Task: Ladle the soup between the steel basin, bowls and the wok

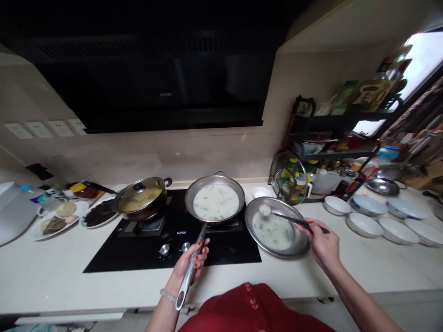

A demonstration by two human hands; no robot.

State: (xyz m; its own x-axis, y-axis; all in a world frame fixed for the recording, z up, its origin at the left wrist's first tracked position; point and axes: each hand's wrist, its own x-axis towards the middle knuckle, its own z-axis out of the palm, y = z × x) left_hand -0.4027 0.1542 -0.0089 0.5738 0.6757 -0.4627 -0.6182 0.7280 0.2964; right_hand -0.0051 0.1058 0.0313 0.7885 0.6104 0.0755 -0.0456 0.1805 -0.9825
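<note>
A steel frying pan (214, 184) full of white soupy food rests on the right burner of the black cooktop (145, 249). My left hand (194, 263) is wrapped round its long steel handle. My right hand (321, 242) grips a ladle (277, 214) by its dark handle, its bowl hanging over the far rim of a wide steel bowl (301, 240) that stands on the counter right of the cooktop. That bowl holds a shallow pool of the same white food.
A lidded pot (141, 200) occupies the left burner. Plates of food (62, 216) lie at the left. Several white bowls (367, 223) stand at the right, below a black rack (332, 138) of jars and a glass lid (289, 177). A range hood (155, 83) hangs overhead.
</note>
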